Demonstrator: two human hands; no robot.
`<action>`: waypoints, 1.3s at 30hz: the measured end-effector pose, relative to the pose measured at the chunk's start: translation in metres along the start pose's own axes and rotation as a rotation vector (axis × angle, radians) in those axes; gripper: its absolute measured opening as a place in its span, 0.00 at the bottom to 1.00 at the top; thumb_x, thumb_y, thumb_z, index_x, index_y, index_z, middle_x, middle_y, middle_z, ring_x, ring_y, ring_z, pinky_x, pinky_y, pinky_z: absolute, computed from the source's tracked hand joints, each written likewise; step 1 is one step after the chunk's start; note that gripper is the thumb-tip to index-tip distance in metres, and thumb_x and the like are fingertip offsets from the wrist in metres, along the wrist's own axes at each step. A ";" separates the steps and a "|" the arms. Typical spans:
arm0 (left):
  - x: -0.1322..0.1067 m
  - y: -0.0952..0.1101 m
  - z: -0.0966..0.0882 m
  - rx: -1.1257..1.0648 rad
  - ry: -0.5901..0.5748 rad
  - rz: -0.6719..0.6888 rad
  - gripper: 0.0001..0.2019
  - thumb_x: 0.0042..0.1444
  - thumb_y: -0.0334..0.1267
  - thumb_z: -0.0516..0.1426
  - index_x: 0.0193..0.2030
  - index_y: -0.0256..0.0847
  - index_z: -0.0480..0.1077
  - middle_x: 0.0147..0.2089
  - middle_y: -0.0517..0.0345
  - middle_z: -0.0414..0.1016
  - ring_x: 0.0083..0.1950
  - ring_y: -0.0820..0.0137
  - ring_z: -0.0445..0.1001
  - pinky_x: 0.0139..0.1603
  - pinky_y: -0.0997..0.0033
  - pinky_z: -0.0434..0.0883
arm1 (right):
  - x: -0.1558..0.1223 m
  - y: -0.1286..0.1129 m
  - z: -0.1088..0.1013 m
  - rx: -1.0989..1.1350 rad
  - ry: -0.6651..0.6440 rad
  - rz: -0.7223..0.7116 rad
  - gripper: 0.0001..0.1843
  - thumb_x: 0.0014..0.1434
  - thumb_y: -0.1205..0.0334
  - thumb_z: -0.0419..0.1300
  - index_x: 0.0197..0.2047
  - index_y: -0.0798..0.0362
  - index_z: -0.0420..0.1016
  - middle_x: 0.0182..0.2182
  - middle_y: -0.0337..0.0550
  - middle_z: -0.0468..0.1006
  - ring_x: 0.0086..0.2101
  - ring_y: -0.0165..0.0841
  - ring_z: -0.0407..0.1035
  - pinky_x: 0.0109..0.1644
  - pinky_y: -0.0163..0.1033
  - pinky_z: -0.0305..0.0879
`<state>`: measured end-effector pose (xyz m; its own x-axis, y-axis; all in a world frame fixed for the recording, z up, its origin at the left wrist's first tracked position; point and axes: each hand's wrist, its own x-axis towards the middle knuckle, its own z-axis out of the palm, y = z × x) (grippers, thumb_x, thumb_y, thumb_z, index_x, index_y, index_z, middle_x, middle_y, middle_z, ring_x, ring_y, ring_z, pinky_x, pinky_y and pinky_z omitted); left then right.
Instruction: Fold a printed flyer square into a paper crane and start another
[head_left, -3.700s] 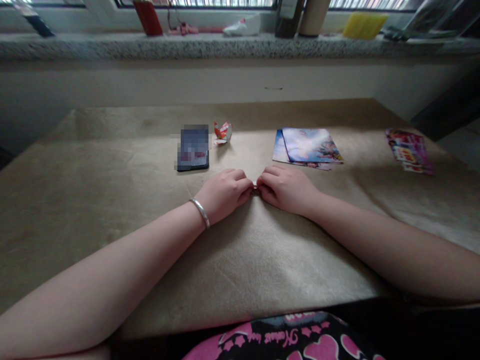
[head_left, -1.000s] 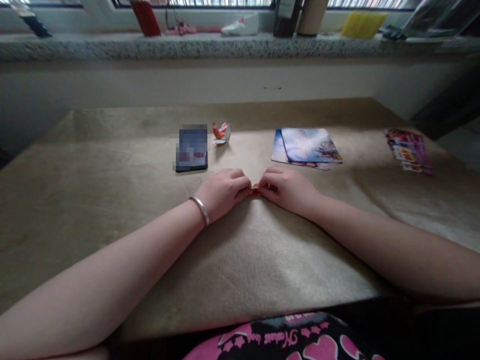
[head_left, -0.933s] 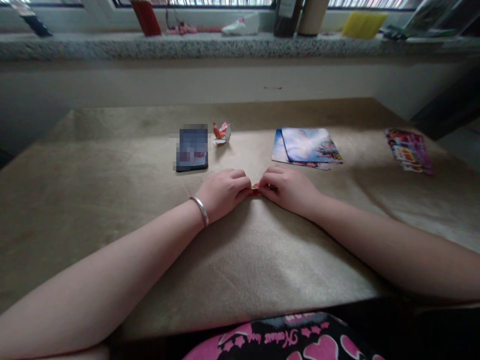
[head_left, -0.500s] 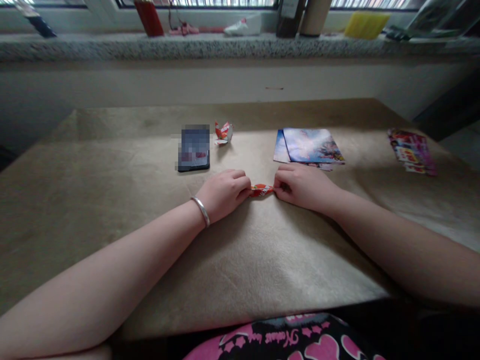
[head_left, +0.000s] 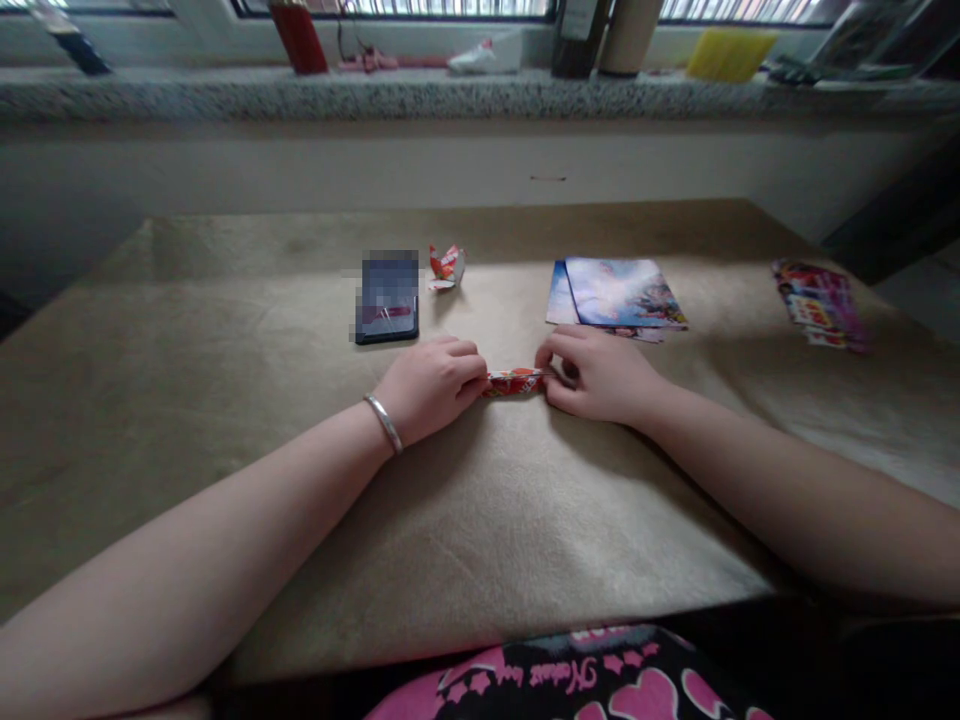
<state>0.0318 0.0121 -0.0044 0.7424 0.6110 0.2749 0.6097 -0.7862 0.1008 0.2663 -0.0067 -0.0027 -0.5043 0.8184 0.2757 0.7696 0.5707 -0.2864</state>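
Observation:
A narrow strip of folded paper point(head_left: 514, 382), glossy red, orange and white, lies low over the table between my two hands. My left hand point(head_left: 436, 388), with a silver bangle at its wrist, is closed on the strip's left end. At the other end, my right hand point(head_left: 596, 375) pinches it between thumb and forefinger, the fingers curled with a small gap behind the pinch. The ends themselves are hidden by my fingers. Farther back stands a small folded paper piece point(head_left: 447, 268) with a similar red and white print, its points sticking up.
A phone point(head_left: 388, 300), its screen blurred, lies beyond my left hand. Glossy picture sheets point(head_left: 626, 292) are stacked just past my right hand. More colourful printed packets point(head_left: 821, 305) lie at the far right of the table point(head_left: 480, 560). Several items line the granite windowsill point(head_left: 420, 98).
My left hand has moved a little left, and more of the paper strip shows between the hands. The right hand has shifted slightly left, its forefinger more raised.

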 end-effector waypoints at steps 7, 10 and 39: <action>0.000 -0.001 0.004 -0.231 0.061 -0.073 0.06 0.58 0.37 0.56 0.35 0.39 0.73 0.31 0.59 0.73 0.32 0.74 0.69 0.34 0.75 0.65 | 0.003 -0.005 0.010 0.115 0.026 -0.060 0.09 0.59 0.59 0.56 0.34 0.52 0.76 0.35 0.45 0.76 0.37 0.34 0.68 0.39 0.37 0.61; -0.001 -0.001 0.004 -0.354 0.090 -0.168 0.06 0.57 0.32 0.54 0.40 0.39 0.71 0.31 0.61 0.74 0.30 0.76 0.68 0.33 0.77 0.66 | 0.004 -0.004 0.010 0.167 -0.002 0.007 0.09 0.59 0.60 0.57 0.34 0.53 0.78 0.31 0.44 0.76 0.34 0.33 0.68 0.37 0.37 0.61; 0.006 -0.008 0.016 -0.246 0.129 0.018 0.07 0.57 0.37 0.57 0.33 0.38 0.76 0.37 0.53 0.76 0.38 0.70 0.72 0.43 0.69 0.69 | 0.011 -0.004 0.018 0.272 0.086 -0.042 0.05 0.55 0.63 0.61 0.32 0.53 0.77 0.31 0.43 0.75 0.32 0.31 0.67 0.36 0.36 0.62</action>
<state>0.0357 0.0229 -0.0187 0.7012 0.5925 0.3965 0.4995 -0.8052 0.3197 0.2507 0.0013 -0.0155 -0.4898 0.7914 0.3658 0.6097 0.6108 -0.5052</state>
